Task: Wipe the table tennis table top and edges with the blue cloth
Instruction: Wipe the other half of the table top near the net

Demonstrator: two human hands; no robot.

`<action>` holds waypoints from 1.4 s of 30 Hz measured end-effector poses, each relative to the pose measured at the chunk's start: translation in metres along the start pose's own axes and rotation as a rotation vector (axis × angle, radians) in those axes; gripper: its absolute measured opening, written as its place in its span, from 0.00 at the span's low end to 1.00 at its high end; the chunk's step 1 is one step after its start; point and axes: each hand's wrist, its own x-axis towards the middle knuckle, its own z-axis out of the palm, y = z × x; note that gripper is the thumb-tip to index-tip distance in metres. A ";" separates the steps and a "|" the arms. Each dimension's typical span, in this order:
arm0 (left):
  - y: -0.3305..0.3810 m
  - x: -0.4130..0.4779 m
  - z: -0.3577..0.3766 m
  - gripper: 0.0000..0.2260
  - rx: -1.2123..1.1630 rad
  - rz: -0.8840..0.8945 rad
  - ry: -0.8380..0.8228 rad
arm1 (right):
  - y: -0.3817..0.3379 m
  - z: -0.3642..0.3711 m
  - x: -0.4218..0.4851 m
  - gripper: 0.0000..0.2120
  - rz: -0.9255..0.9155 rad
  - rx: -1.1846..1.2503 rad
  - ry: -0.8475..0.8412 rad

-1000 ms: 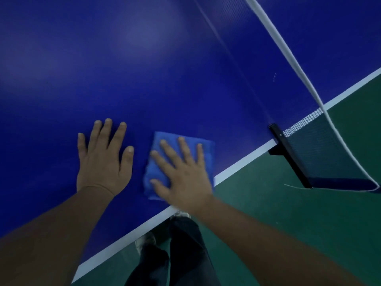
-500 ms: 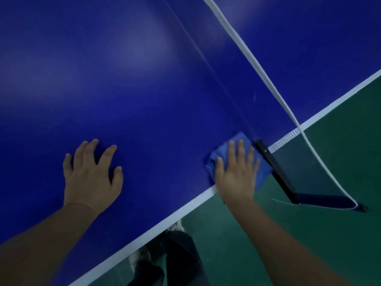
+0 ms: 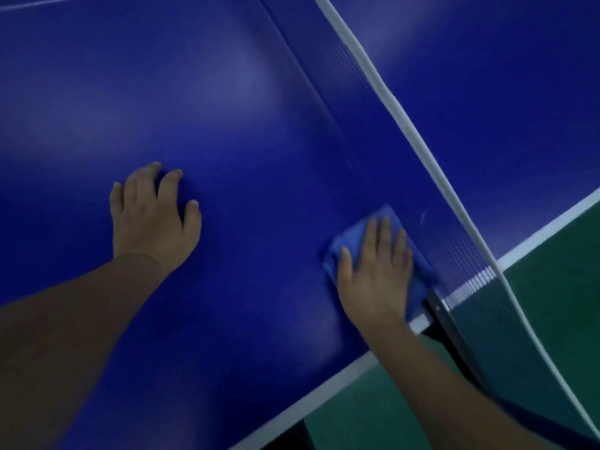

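Head view. The table, a deep blue table tennis top, fills most of the frame, with its white edge line running diagonally along the lower right and green floor beyond it. The right hand lies palm down on the blue cloth, its fingers stretched out, close together and pressing flat rather than gripping. The blue cloth rests on the table near the edge line, just beside the foot of the net; whether it touches the mesh cannot be told. The net's white top band crosses the frame from the upper middle to the lower right, and its black post clamps the table edge just beside the right wrist. The left hand is well apart from the cloth, planted on bare table, fingers bent with the tips touching the surface and holding nothing. Both forearms are bare.
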 end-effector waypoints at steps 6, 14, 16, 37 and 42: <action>-0.021 0.056 -0.002 0.25 0.026 -0.083 -0.020 | -0.006 -0.005 0.028 0.37 0.112 0.040 -0.002; -0.022 0.064 -0.001 0.31 0.029 -0.113 -0.107 | -0.156 -0.025 0.221 0.37 -0.135 0.118 0.055; -0.023 0.063 0.001 0.31 0.026 -0.111 -0.101 | -0.184 -0.027 0.231 0.37 -0.336 0.046 0.038; -0.029 0.066 0.001 0.30 0.094 -0.090 -0.180 | -0.229 -0.035 0.303 0.37 -0.388 -0.014 0.057; -0.030 0.065 0.002 0.30 0.118 -0.075 -0.178 | -0.258 -0.051 0.394 0.35 -0.160 0.384 0.000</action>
